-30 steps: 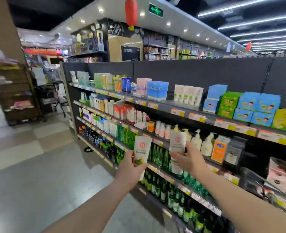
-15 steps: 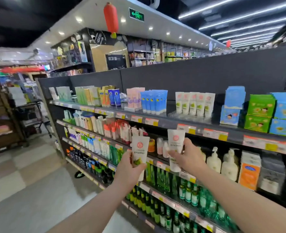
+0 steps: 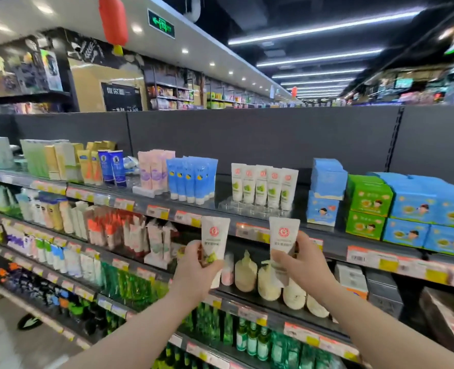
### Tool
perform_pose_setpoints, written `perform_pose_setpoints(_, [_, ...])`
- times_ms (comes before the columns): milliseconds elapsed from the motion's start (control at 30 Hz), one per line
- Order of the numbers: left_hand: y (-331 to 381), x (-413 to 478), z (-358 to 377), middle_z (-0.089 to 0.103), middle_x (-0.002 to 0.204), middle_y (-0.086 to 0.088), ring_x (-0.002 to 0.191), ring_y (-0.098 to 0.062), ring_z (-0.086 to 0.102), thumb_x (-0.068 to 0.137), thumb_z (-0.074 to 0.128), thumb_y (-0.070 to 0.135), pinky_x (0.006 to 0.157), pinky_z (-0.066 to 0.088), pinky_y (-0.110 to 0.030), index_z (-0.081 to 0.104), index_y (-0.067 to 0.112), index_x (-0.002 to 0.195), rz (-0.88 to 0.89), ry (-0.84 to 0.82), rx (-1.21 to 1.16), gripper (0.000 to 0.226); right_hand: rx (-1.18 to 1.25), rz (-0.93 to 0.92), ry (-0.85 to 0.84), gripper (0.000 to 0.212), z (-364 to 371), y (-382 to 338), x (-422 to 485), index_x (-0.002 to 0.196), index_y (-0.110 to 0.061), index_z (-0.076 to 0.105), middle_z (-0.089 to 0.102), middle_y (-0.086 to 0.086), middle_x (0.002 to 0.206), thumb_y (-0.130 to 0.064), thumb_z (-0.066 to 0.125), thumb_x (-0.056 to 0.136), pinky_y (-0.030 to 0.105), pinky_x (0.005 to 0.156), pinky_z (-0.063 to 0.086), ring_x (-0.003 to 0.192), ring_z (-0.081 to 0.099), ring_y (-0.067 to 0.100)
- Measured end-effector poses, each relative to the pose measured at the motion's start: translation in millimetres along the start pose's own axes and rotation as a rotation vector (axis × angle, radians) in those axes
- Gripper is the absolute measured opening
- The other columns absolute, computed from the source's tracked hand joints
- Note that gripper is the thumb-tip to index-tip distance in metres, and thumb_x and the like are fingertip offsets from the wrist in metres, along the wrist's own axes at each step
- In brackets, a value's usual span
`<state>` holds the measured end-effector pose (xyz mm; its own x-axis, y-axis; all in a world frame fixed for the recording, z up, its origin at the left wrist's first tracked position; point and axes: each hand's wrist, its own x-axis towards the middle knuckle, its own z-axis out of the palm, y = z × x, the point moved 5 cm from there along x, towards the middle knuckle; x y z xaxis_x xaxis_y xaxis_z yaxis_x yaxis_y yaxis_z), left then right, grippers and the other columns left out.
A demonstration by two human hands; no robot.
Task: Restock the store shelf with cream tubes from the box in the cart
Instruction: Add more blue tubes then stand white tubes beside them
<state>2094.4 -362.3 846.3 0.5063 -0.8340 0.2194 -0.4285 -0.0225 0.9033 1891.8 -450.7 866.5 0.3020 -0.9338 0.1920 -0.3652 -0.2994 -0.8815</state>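
My left hand [image 3: 197, 270] grips a white cream tube [image 3: 214, 237] with a red round logo and green fruit print, held cap down. My right hand [image 3: 304, 263] grips a second matching tube [image 3: 283, 235] the same way. Both tubes are raised in front of the shelf's price rail, just below the top shelf [image 3: 247, 213]. A row of several identical white tubes [image 3: 263, 186] stands there at the back of a clear plastic holder [image 3: 236, 207]. The holder's front slots are bare. No cart or box is in view.
Blue tubes [image 3: 191, 179] and pink tubes [image 3: 154, 169] stand left of the white row. Blue cartons [image 3: 326, 195] and green cartons [image 3: 367, 206] sit to the right. Pump bottles [image 3: 268, 280] fill the shelf below my hands. Open floor lies at the lower left.
I have stepped closer and turned to face the shelf. Both hands have risen with their tubes from the second shelf level to just under the top shelf's white tube row.
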Motion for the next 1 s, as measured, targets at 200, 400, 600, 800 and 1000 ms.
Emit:
perform_pose_setpoints(200, [13,62,35,0.06,0.113,0.004,0.104,-0.013,0.058,0.082,0.069,0.017,0.087,0.048,-0.031,0.045,0.023,0.112,0.09,-0.112,-0.047,0.039,-0.056,-0.013,0.17,0.03,-23,-8,46,0.109,-0.021,0.049,0.058,-0.008,0.102,-0.02,0.068,0.086,0.014,0.06,0.038,0.086,0.055,0.006])
perform_pose_setpoints(400, [18,138,38,0.058,0.116,0.006,0.104,-0.01,0.056,0.084,0.068,0.017,0.073,0.046,-0.015,0.045,0.022,0.112,0.217,-0.195,-0.103,0.037,-0.081,0.009,0.361,0.024,-26,-23,105,0.103,-0.019,0.052,0.06,-0.008,0.092,-0.019,0.068,0.085,0.025,0.065,0.042,0.081,0.054,0.009])
perform_pose_setpoints(600, [13,206,33,0.056,0.114,0.008,0.101,-0.007,0.055,0.084,0.068,0.016,0.071,0.043,-0.012,0.045,0.02,0.113,0.319,-0.256,-0.138,0.037,-0.18,0.088,0.471,0.027,-15,-28,157,0.104,-0.013,0.049,0.057,-0.005,0.094,-0.025,0.065,0.087,0.029,0.063,0.044,0.086,0.054,0.015])
perform_pose_setpoints(800, [12,239,48,0.058,0.114,0.009,0.101,-0.006,0.057,0.084,0.067,0.014,0.076,0.047,-0.014,0.046,0.019,0.114,0.337,-0.329,-0.209,0.037,-0.23,0.144,0.511,0.029,-8,-20,184,0.11,-0.01,0.049,0.059,0.001,0.102,-0.022,0.064,0.088,0.032,0.067,0.047,0.091,0.055,0.019])
perform_pose_setpoints(1000, [18,251,66,0.06,0.113,0.008,0.1,-0.007,0.059,0.083,0.068,0.012,0.084,0.051,-0.026,0.046,0.021,0.111,0.312,-0.347,-0.268,0.036,-0.226,0.166,0.487,0.029,-12,-10,200,0.114,-0.013,0.047,0.055,-0.004,0.105,-0.02,0.062,0.09,0.029,0.075,0.041,0.095,0.05,0.014])
